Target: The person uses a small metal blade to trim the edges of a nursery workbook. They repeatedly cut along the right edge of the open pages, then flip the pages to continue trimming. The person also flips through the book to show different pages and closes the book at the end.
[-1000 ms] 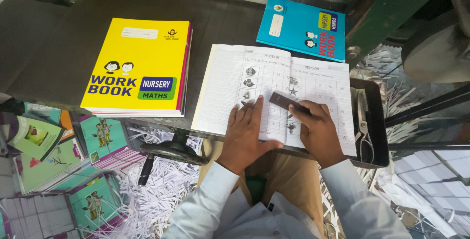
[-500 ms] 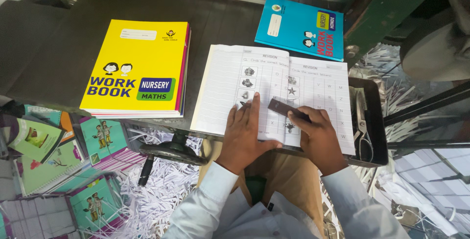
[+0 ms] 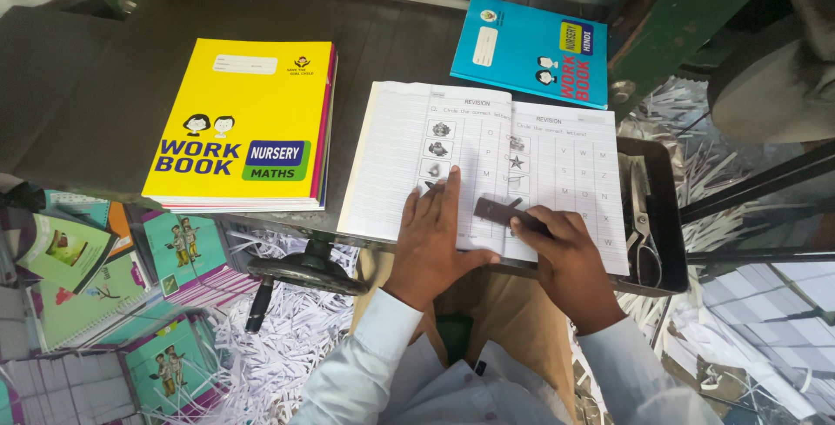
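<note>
The left hand (image 3: 432,238) is pressed flat, fingers spread, on the open workbook (image 3: 487,164) so its pages are kept from lifting, while a small dark flat tool (image 3: 497,210) is pinched in the right hand (image 3: 557,247) along the centre fold. The book is laid at the near edge of the dark metal table (image 3: 104,103) — a yellow workbook stack (image 3: 243,120) and a blue workbook (image 3: 531,51) are set aside, scissors (image 3: 642,216) kept at the right.

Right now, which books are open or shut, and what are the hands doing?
White printed workbook: open, flat on the dark table.
Yellow workbook stack: shut.
Blue workbook: shut.
Left hand: flat, pressing the open page.
Right hand: gripping a small dark flat tool on the page.
</note>
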